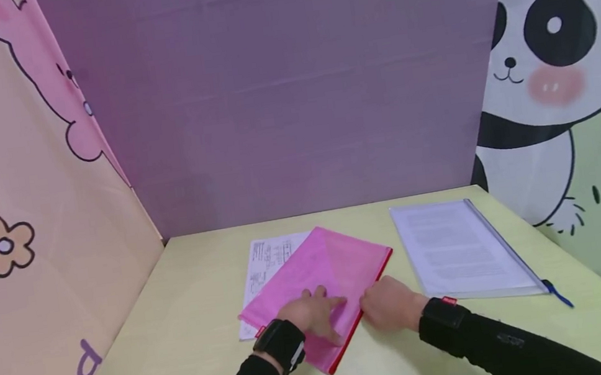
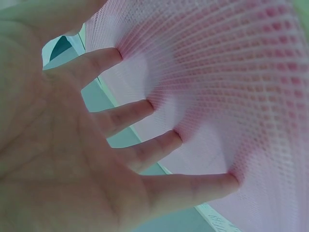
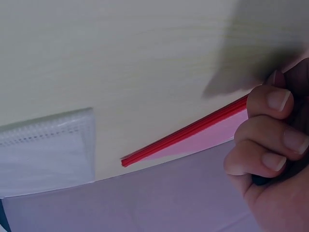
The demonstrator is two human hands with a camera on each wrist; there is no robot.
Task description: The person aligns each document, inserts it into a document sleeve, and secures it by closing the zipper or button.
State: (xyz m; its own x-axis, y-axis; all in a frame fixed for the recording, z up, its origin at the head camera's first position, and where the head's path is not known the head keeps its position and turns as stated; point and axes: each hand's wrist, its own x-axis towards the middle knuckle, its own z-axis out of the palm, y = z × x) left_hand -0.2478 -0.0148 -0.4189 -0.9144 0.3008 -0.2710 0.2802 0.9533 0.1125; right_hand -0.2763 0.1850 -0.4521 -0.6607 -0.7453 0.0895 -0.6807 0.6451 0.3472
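Observation:
A pink mesh zipper pouch (image 1: 337,258) with a red zip edge (image 1: 348,349) lies slanted on the table, partly over a printed sheet (image 1: 269,257). My left hand (image 1: 313,314) is spread on the pouch; in the left wrist view its straight fingertips (image 2: 231,181) press into the mesh (image 2: 217,72). At the red edge, my right hand (image 1: 388,303) has its fingers curled and grips the zipper pull. In the right wrist view a small dark end (image 3: 260,180) shows under those fingers (image 3: 273,128); the rest of the pull is hidden.
To the right lies a clear zipper pouch (image 1: 454,250) with printed pages inside and a blue cord (image 1: 560,294) at its near corner. A purple panel (image 1: 288,89) stands behind the pale yellow table (image 1: 180,308), with printed cloths at both sides.

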